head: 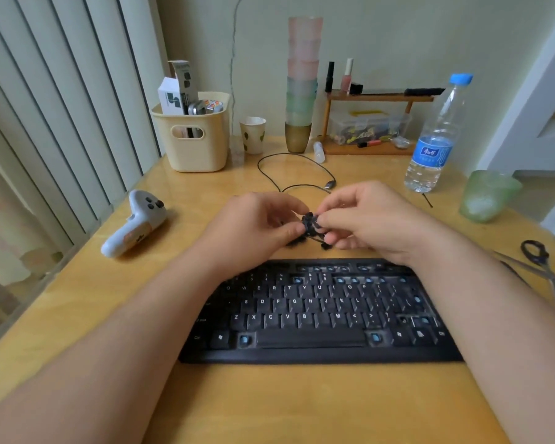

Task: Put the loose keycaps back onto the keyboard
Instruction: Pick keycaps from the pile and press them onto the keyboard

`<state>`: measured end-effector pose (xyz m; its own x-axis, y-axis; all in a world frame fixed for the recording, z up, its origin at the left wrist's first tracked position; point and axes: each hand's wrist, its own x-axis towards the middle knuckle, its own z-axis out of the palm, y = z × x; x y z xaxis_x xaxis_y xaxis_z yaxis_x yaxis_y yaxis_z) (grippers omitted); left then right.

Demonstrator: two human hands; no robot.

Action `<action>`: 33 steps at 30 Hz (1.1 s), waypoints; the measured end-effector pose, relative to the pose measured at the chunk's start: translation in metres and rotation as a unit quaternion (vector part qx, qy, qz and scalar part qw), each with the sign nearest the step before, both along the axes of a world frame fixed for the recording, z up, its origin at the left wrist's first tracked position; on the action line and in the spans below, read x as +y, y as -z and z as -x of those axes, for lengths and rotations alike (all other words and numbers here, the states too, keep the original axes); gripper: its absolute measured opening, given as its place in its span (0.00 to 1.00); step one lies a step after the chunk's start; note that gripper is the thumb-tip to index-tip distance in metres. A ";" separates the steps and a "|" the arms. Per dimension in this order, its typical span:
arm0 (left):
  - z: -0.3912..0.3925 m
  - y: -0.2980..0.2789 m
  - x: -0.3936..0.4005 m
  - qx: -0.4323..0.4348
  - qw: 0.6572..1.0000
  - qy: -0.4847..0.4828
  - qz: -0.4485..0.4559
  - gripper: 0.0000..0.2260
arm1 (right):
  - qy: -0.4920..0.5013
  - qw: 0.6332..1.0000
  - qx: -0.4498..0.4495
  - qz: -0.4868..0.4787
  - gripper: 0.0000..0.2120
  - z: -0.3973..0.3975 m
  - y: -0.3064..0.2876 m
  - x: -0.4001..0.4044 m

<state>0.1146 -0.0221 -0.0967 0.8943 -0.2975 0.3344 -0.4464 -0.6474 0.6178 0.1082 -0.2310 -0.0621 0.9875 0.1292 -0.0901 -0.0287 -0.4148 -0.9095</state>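
A black keyboard point(321, 315) lies on the wooden desk in front of me, with several blue switch stems bare in its top rows, near the space bar and at the right. Beyond its far edge my left hand point(257, 222) and my right hand point(366, 219) meet above the desk. Both pinch a small black keycap point(309, 222) between their fingertips. A few more loose black keycaps point(326, 243) lie on the desk under my hands, partly hidden.
A white game controller point(135, 222) lies at the left. At the back stand a cream basket point(193, 136), a paper cup point(253, 134), a stack of cups point(302, 84) and a small shelf point(366, 123). Water bottle point(434, 136), green glass point(487, 195) and scissors point(540, 267) sit right. A USB cable point(302, 174) loops behind my hands.
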 end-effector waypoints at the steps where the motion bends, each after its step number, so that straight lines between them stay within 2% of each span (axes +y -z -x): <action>1: 0.003 -0.001 -0.003 0.009 0.998 0.015 0.053 0.08 | 0.005 0.997 0.017 -0.078 0.04 0.002 0.002 -0.004; 3: 0.008 -0.003 -0.009 0.028 0.990 0.048 0.128 0.09 | 0.008 0.983 0.039 -0.179 0.04 0.007 0.008 -0.008; 6: 0.012 -0.004 -0.015 0.026 0.980 0.078 0.179 0.10 | -0.012 0.969 0.049 -0.242 0.04 0.013 0.011 -0.012; 17: 0.018 -0.002 -0.017 0.024 0.970 0.076 0.231 0.08 | -0.050 0.964 0.015 -0.262 0.09 0.016 0.012 -0.014; 21: 0.017 -0.002 -0.015 0.005 0.976 0.090 0.197 0.12 | -0.060 0.967 -0.025 -0.244 0.14 0.019 0.013 -0.011; 25: 0.014 -0.002 -0.013 -0.034 0.982 0.092 0.162 0.14 | -0.066 0.973 -0.079 -0.204 0.14 0.023 0.013 -0.007; 29: 0.016 -0.007 -0.011 0.004 0.974 0.108 0.199 0.13 | -0.051 0.979 -0.147 -0.131 0.13 0.025 0.013 -0.005; 33: 0.018 -0.007 -0.011 0.014 0.973 0.077 0.219 0.12 | -0.038 0.972 -0.231 -0.033 0.15 0.028 0.015 -0.004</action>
